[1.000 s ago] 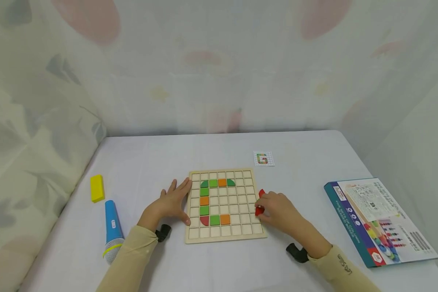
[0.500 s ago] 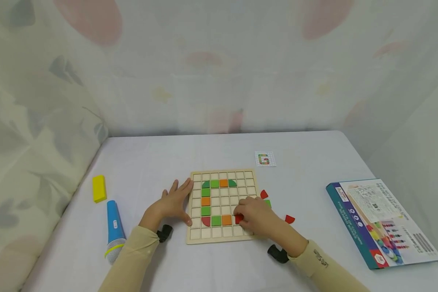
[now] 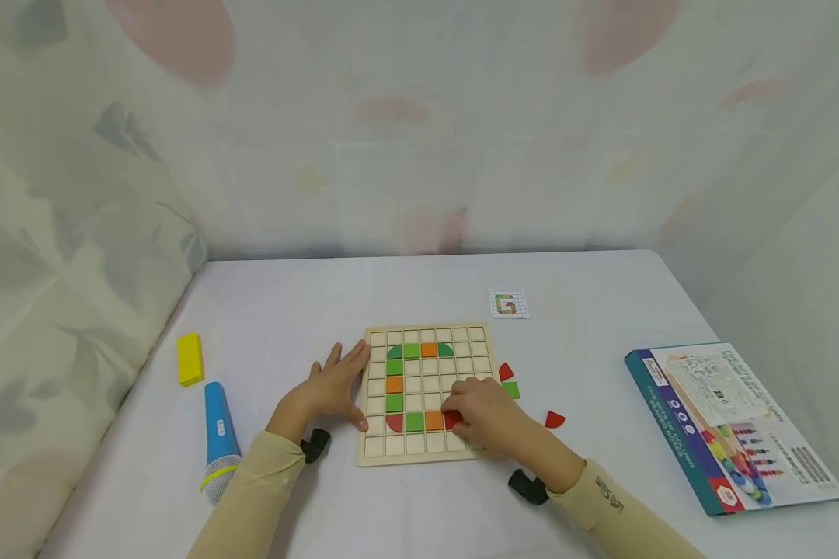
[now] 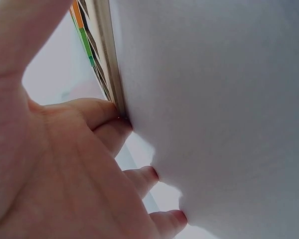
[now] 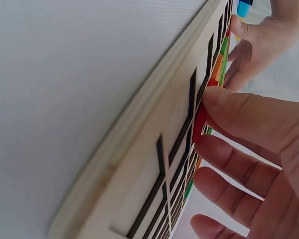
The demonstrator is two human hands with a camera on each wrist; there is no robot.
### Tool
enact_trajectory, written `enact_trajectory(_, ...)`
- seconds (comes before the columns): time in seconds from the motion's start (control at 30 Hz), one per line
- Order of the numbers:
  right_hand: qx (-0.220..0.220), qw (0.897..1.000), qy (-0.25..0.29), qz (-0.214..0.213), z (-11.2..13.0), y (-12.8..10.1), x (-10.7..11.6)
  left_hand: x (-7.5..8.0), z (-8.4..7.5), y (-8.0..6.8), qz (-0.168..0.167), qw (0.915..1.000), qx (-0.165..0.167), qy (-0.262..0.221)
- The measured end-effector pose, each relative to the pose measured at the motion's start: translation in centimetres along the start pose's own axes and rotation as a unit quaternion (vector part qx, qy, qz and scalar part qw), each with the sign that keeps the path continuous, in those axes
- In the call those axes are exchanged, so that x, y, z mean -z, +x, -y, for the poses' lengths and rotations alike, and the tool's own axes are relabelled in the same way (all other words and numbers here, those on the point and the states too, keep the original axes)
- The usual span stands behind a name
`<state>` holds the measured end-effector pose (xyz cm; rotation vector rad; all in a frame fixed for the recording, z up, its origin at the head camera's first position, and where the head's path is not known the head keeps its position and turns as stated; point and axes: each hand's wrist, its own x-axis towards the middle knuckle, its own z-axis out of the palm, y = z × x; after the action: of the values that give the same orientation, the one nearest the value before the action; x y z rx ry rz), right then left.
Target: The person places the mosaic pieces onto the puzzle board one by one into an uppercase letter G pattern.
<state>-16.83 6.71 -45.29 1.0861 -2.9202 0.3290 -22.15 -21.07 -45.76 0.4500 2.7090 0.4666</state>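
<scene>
A wooden grid board (image 3: pixel 419 460) lies on the white table, with green, orange and red tiles set in its cells. My right hand (image 3: pixel 489 411) pinches a red tile (image 5: pixel 200 119) between thumb and fingers, down at the board just right of an orange square (image 3: pixel 434 420). Its fingers cover part of that tile in the head view. Fingers spread, my left hand (image 3: pixel 325 392) rests along the board's left side, thumb and index fingertip at the edge. In the left wrist view, its fingertips (image 4: pixel 152 173) touch the white cloth beside the board.
Right of the board lie two red quarter-round tiles, one near (image 3: pixel 506 372) and one farther off (image 3: pixel 555 419), plus a green square (image 3: pixel 511 390). Behind stands a small pattern card (image 3: pixel 509 304). A flat box (image 3: pixel 737 427) lies far right; a yellow block (image 3: pixel 190 359) and blue toy microphone (image 3: pixel 220 435) lie left.
My right hand has moved left from the board's right edge, bringing the red tile beside the orange square. Loose tiles there are now uncovered. My left hand has stayed put.
</scene>
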Motion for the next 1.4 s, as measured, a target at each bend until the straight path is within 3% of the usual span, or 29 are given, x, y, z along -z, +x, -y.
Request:
enact_trajectory(0.13,-0.011,1.000,0.006,-0.010,-0.4,-0.3,0.4,0.0,0.1,0.0,-0.001,1.0000,0.000,-0.001)
enact_trajectory(0.4,-0.054,0.993,-0.031,-0.097,-3.9,-2.0,0.9,0.2,0.0,-0.1,-0.002,1.0000,0.000,-0.001)
enact_trajectory(0.67,-0.117,0.989,-0.046,-0.081,-6.8,-3.6,1.1,0.4,-0.2,-0.3,-0.001,1.0000,-0.004,0.001)
enact_trajectory(1.13,-0.133,0.987,-0.057,-0.071,-6.9,-3.5,1.3,0.2,0.0,-0.1,0.001,1.0000,-0.004,-0.004)
enact_trajectory(1.4,-0.103,0.990,-0.043,-0.087,-5.8,-2.5,1.8,0.2,-0.2,-0.1,0.002,1.0000,0.000,-0.008)
